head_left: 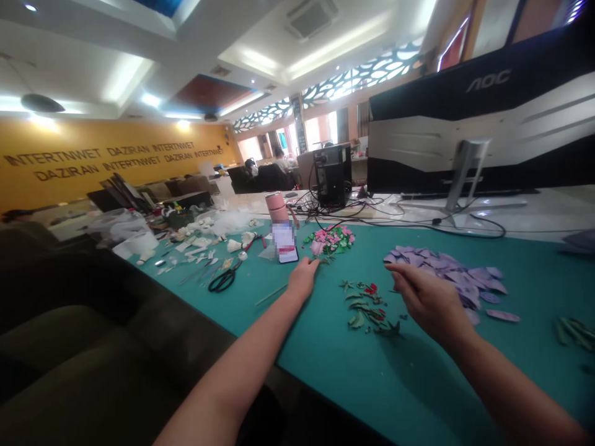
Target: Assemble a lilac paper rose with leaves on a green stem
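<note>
My left hand point(302, 279) is closed around a thin green stem point(271, 295), which sticks out behind the fist toward the table's front edge. Just beyond the fist, green leaves and a pale pink flower head point(317, 248) show; whether that head joins the stem I cannot tell. My right hand point(430, 303) hovers over the table with thumb and fingertips pinched together. Anything between those fingertips is too small to make out. Beside it spreads a pile of purple petals point(437, 263). Between my hands lie loose green leaves with red bits point(367, 306).
Pink flowers point(337, 237) lie beyond my left hand. A phone point(286, 244) leans on a pink bottle point(276, 205). Black scissors point(225, 277), red-handled pliers point(255, 242) and white scraps occupy the left. A monitor point(478, 118) and cables stand behind the green mat point(334, 365).
</note>
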{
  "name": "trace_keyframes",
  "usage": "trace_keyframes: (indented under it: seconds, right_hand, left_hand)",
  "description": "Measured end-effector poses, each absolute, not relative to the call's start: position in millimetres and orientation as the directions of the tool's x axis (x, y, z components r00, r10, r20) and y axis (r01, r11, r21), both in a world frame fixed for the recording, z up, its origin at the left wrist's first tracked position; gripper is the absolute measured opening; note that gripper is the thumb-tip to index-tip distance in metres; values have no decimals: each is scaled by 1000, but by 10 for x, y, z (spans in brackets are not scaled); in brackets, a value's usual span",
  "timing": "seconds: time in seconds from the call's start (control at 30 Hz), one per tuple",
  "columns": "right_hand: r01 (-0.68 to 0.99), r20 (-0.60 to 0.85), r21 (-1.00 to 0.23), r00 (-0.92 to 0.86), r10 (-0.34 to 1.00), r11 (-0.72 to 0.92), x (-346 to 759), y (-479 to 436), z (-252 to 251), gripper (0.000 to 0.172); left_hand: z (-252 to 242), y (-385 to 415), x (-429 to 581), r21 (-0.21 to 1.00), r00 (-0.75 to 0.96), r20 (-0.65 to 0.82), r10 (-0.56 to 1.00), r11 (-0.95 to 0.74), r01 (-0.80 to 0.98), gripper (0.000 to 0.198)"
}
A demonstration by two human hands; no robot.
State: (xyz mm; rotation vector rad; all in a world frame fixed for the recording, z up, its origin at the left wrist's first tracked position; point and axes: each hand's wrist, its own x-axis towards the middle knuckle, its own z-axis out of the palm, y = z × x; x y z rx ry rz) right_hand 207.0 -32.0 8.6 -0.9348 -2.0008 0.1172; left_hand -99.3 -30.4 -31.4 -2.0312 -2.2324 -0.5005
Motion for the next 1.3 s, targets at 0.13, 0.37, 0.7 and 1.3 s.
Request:
trace_keyframes:
  seconds: [0.13,0.37,0.7,1.3]
  right_hand:
    - [574,690,-408,-316,652,710,2069,-325,96,31]
    - [561,692,-439,-288,662,702,2036,-383,116,31]
    - [562,697,-444,-273,663,698,2047,-365,96,31]
    - [590,670,-399,-335,662,702,2057,-301,-33,29]
  left_hand:
    - [-319,-293,-974,145,-91,251,964,56,988,42]
    - [-315,-328,-966,175,-118,240,964,77,982,33]
    - [-264,-48,-1215,451,-350,104,931,270,851,32]
    - [-189,211,-1277,652,-267,-210,941,338,678,38]
